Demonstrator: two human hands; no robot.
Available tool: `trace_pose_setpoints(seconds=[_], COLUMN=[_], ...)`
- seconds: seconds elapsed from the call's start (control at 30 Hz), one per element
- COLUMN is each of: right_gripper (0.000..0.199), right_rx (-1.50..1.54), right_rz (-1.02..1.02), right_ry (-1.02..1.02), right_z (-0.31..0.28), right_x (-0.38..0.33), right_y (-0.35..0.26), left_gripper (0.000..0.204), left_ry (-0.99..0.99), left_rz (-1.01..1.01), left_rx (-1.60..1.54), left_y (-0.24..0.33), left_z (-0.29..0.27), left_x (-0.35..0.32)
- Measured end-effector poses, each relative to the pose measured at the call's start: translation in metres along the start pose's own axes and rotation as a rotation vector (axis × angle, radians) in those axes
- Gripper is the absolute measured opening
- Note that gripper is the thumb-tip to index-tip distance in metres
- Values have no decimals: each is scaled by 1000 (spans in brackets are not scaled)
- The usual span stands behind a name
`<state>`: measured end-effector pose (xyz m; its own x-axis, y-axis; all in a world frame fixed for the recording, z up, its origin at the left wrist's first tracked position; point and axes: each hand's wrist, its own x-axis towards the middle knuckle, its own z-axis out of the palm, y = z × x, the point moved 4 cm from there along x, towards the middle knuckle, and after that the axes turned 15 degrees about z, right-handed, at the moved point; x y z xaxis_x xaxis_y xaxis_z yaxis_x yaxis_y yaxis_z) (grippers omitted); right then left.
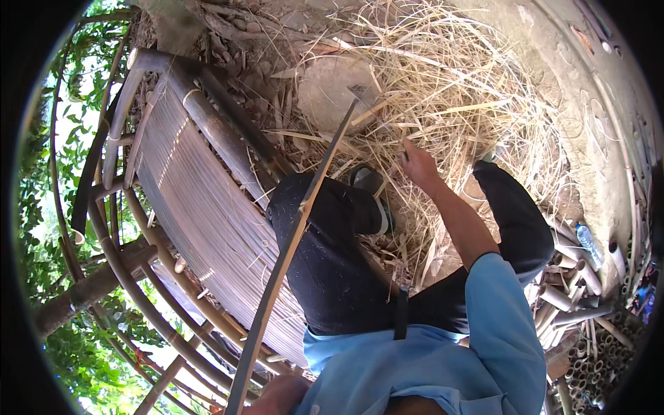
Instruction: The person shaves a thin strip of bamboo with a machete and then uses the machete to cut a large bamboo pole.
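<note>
A long split bamboo strip [280, 266] slants from the lower edge up across my left thigh. Its far end lies over a round flat stone [330, 93]. My left hand [277, 395], partly cut off at the bottom, is closed around the near end of the strip. Out in front, over the pale shavings, my right hand [420, 166] is closed with the forearm stretched forward. A small dark bit shows at its fingers, too little to name. The right hand is apart from the strip.
A slatted bamboo bench [207, 207] stands at my left, with curved bamboo railings [131, 256] beyond it. Loose shavings [456, 83] cover the ground ahead. At right are an earthen wall [553, 55], a plastic bottle [588, 243] and stacked bamboo tubes [602, 366].
</note>
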<state>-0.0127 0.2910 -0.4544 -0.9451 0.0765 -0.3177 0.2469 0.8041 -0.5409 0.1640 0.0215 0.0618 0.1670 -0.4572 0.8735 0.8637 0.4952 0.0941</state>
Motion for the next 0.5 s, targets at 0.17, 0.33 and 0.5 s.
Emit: trace_pose_setpoints(seconds=[0.17,0.33,0.5], right_gripper=[29,20,12], right_rx=[-19,66,205], right_rz=[52,-74,-633], right_ry=[-51,-282,27], right_z=[-23,-118,-190], right_x=[-11,-98,-234], right_y=[-29,-151,-251], left_gripper=[36,34,33], left_ry=[35,-101,-207], left_rz=[68,-110,-118], left_rx=[363,-49,-35], left_y=[2,8,18], left_z=[-10,-6,-10], left_x=[2,3,1])
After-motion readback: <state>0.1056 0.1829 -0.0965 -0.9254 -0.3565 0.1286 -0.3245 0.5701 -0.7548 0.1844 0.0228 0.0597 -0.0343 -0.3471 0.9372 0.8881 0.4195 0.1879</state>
